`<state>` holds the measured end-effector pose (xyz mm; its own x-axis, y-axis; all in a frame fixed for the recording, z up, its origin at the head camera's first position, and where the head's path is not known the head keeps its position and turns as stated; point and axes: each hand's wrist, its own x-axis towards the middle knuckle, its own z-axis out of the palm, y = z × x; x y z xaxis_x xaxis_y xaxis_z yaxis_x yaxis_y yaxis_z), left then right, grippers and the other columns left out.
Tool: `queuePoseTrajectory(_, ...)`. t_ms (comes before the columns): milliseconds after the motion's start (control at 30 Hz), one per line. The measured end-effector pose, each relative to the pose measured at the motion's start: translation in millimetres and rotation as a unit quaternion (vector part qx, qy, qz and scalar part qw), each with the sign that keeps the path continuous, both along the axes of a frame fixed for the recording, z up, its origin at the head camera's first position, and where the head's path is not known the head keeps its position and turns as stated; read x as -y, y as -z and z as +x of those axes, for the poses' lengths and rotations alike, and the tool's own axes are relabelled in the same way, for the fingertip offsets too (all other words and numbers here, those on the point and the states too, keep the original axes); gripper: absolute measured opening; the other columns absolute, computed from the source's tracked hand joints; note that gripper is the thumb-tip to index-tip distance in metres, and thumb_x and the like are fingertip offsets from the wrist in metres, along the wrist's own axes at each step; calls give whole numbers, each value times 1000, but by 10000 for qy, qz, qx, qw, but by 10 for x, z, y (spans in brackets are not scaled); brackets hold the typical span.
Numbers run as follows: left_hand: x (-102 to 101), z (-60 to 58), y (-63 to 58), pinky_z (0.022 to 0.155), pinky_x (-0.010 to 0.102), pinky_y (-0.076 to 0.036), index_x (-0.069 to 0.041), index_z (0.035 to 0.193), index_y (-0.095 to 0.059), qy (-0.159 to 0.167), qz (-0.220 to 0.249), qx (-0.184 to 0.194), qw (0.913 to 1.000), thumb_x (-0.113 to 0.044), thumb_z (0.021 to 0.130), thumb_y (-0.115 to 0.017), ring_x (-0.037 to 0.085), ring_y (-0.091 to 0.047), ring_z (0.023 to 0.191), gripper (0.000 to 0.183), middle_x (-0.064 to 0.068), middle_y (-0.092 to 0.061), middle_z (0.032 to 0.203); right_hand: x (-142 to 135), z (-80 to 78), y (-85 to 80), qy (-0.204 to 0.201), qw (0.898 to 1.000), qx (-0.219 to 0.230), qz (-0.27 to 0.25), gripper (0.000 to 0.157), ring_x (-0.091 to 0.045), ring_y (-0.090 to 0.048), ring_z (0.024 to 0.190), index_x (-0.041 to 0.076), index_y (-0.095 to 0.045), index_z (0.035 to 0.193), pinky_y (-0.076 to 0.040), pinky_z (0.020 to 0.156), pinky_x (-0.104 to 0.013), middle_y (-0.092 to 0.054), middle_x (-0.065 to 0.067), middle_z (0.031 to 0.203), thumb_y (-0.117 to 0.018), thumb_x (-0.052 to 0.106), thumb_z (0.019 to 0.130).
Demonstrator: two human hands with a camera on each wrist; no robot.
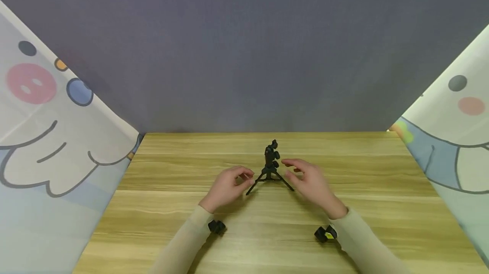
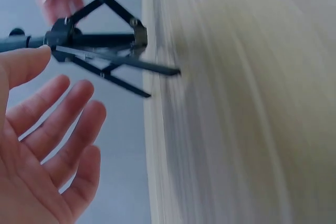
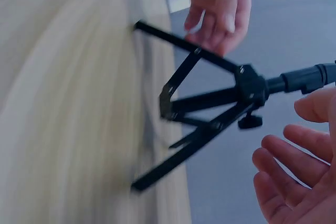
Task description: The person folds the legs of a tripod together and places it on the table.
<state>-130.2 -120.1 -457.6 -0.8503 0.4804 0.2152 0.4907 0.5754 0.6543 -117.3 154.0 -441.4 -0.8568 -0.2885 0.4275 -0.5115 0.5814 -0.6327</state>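
Note:
A small black tripod stands upright on the wooden table, its legs spread and its knobs facing right. My left hand is at its left side, fingers loosely bent and holding nothing. On the other side my right hand hovers near the knobs, with a gap between thumb and fingers. In the left wrist view the spread legs and braces of the tripod show beyond the left hand. From the right wrist, a knob shows below the hub of the tripod, apart from the right hand.
The wood-grain table runs back to a grey panel. Cartoon-printed cloths hang at the left and right. A black wrist device sits at the left sleeve, another device at the right.

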Motion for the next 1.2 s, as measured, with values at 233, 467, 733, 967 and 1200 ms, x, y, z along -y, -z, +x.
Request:
queuePoseTrajectory(233,-128,-48,-30,68,25,-50,-17,104,-69,-90,184,77,9998,-38,88,-64,2,-59,82,27,-10,-64,99,219,-104,-57,-139,9904,917,-1025,30,-22,-62,100,16,-66,115,-52,79,-41,-66,-4,109,-67,28,88)
queuePoseTrajectory(467,-229,-64,-10,67,29,-51,-20,96,-70,-142,300,12,9995,-24,85,-70,1,-59,78,11,-10,-65,92,287,-160,-58,55,9769,1679,-1323,32,-29,-61,101,16,-68,110,-51,82,-43,-65,-5,111,-72,32,83)
queuePoseTrajectory(733,-263,-87,22,64,25,-50,-16,93,-72,-127,338,43,9993,-20,84,-72,1,-59,74,10,-10,-66,88,318,-110,-311,-255,9678,1793,-1750,37,-40,-57,105,-4,-61,117,-49,85,-48,-60,-21,116,-71,10,84)
queuePoseTrajectory(967,-286,-106,33,65,24,-50,-16,91,-72,-115,261,50,9996,-21,84,-72,1,-59,74,9,-10,-65,88,285,-176,-500,-794,9573,1255,-2479,43,-24,-54,109,-11,-54,121,-39,93,-56,-57,-28,117,-67,-8,81)
queuePoseTrajectory(1200,-291,-124,38,67,26,-51,-9,94,-73,-14,304,154,9994,-22,85,-71,4,-60,76,16,-7,-66,90,262,-384,-471,-1291,9471,1262,-2653,39,-25,-59,104,-1,-59,121,-47,89,-42,-62,-18,115,-67,-1,83)
